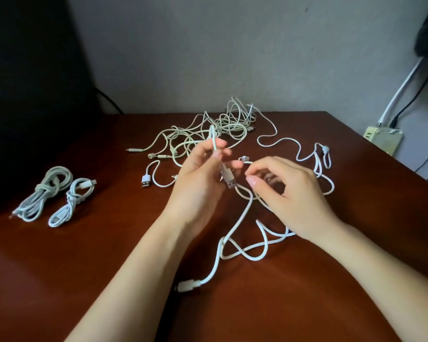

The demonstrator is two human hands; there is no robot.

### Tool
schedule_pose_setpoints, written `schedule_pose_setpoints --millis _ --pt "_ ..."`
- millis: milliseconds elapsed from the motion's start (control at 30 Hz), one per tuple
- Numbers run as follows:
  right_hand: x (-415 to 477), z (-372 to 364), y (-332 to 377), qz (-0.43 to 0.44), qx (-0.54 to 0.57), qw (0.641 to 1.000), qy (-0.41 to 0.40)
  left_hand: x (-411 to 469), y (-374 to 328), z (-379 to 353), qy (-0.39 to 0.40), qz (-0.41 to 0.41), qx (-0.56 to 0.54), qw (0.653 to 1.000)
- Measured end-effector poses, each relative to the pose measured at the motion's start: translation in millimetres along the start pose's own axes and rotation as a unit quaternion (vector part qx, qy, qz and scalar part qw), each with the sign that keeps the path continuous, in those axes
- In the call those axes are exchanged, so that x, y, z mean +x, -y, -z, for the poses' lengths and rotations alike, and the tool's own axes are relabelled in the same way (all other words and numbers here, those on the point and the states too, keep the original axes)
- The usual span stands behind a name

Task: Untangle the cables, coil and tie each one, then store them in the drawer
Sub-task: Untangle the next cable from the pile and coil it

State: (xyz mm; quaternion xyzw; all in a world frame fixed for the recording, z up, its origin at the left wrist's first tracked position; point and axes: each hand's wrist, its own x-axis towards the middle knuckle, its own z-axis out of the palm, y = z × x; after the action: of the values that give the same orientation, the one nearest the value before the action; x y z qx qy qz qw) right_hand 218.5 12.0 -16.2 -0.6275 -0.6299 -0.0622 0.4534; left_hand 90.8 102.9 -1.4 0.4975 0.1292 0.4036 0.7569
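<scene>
**Two coils tied, a third cable in hand, most of the tangle untouched**

Tangle [208, 134] of pale cables sits at the back of the brown surface [84, 267], near the wall. Well to the left of the tangle lie two finished coils, the larger coil [43, 191] and the smaller coil [71, 203], side by side, each wrapped round its own middle.

Just in front of the tangle, both hands work a white cable [235, 225]. Left hand [198, 178] pinches a raised strand between thumb and forefinger, with a USB plug [229, 180] hanging below. Right hand [294, 193] has its fingers curled on a thin loop; the exact grip is blurred. The rest of this cable sprawls toward the viewer in open loops, with the other plug [185, 285] lying flat.

Judgement: early-to-middle stage. This cable looks mostly freed but is not yet coiled. Several cables are left in the tangle. No drawer in view, nothing stored.
</scene>
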Motion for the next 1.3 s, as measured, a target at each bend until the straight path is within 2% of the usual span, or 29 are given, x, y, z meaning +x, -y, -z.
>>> schedule_pose_setpoints --millis 100,300,400,533,767,833,933,1033,1167,1300 --pt "-2 1 9 0.066 0.011 0.998 0.012 2 -2 4 -0.027 -0.016 0.012 0.999" --pt "-13 -11 33 0.144 0.013 0.978 0.147 6 1 10 -0.074 -0.041 0.08 0.993" --pt "-18 -17 37 0.14 -0.027 0.971 0.194 8 2 13 -0.095 -0.036 0.085 0.991" --pt "-16 -15 36 0.104 -0.056 0.969 0.216 9 5 17 -0.12 -0.028 0.083 0.989" --pt "-8 -2 25 0.022 -0.05 0.993 0.108 15 0 28 -0.172 -0.059 0.05 0.982" --pt "-6 2 23 -0.002 -0.013 0.997 0.081 15 -1 29 -0.175 -0.063 0.038 0.982" --pt "-5 4 23 -0.034 0.046 0.996 0.073 17 -3 30 -0.172 -0.048 0.025 0.984" --pt "-4 2 23 -0.039 0.053 0.995 0.077 17 -6 31 -0.163 -0.039 0.022 0.986" --pt "-1 3 17 -0.05 0.034 0.996 0.06 19 -13 36 -0.157 -0.028 -0.059 0.985" --pt "3 6 5 -0.057 0.003 0.998 -0.034 18 -18 40 -0.135 -0.036 -0.131 0.982"
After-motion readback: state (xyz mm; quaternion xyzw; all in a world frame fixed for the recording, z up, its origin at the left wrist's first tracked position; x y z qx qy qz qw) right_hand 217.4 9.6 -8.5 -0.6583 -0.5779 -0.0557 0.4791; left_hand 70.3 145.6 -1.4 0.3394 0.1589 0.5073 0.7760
